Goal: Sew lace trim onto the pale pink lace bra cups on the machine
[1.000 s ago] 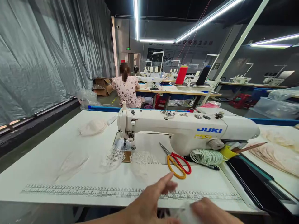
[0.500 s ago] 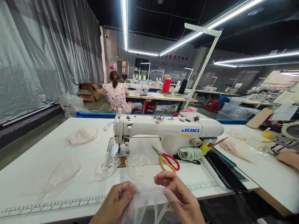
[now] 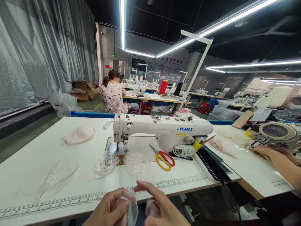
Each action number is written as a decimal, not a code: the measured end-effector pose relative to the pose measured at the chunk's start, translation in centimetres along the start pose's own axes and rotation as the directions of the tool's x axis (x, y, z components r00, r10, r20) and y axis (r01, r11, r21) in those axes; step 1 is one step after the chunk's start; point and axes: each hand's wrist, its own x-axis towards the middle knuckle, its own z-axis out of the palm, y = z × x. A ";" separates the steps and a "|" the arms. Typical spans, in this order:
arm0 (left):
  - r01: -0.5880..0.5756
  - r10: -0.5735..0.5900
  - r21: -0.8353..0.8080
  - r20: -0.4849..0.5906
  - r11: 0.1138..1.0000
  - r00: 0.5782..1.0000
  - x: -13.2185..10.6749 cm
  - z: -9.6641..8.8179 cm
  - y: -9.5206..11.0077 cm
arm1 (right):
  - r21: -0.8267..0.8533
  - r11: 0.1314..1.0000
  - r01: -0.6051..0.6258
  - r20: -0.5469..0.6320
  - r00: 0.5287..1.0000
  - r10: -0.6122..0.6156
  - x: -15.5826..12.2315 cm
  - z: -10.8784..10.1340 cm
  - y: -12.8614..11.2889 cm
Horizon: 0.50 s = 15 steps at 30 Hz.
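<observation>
Two hands low down at the near edge of the white table point(image 3: 35, 163). Left hand point(image 3: 110, 208) curled, thumb and fingertips pinching a thin see-through piece of cloth point(image 3: 133, 210). Cloth hanging just right of the left fingertips, in the gap between both hands, below the table edge. Right hand point(image 3: 162, 208) close beside it, pointer finger stretched out flat toward the left, other fingers bent. Hard to tell if the right fingers grip the cloth or only touch it; something pale pink just under them.

Past the fingertips, a printed ruler strip point(image 3: 70, 201) along the table edge. Farther up from the fingers, two lacy white pieces point(image 3: 107, 163) side by side. Beyond those, a white sewing machine point(image 3: 162, 128). Up and to the right of the right fingers, scissors with red and yellow handles point(image 3: 164, 158), next to a coil of pale cord point(image 3: 183, 150). Far left of the left fingers, more pale cloth pieces point(image 3: 78, 135) lying flat.

Far right, another person's arm point(image 3: 279, 160) on the next table. Far back, a person in a flowery top point(image 3: 113, 95) sitting at another table.
</observation>
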 end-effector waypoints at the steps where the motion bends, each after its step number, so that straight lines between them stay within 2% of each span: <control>1: 0.014 -0.013 0.030 -0.024 0.999 1.000 -0.4 0.0 0.2 | 0.051 0.999 -0.003 0.041 0.999 0.001 1.1 0.9 0.5; 4: 0.082 -0.073 0.121 -0.076 0.989 0.994 -1.6 -0.4 0.7 | 0.175 0.980 -0.093 0.169 0.984 0.063 3.3 2.8 1.5; 7: 0.137 -0.124 0.181 -0.081 0.974 0.989 -2.5 -1.1 0.8 | 0.174 0.977 -0.120 0.179 0.980 0.089 3.9 3.3 1.6; 12: 0.211 -0.202 0.184 -0.067 0.960 0.977 -2.6 -2.0 0.7 | -0.009 0.999 -0.044 0.122 0.991 0.045 3.9 3.3 0.5; 15: 0.213 -0.206 0.210 -0.056 0.954 0.977 -2.7 -2.6 0.6 | -0.161 0.980 -0.118 0.131 0.981 0.140 3.3 3.1 -0.5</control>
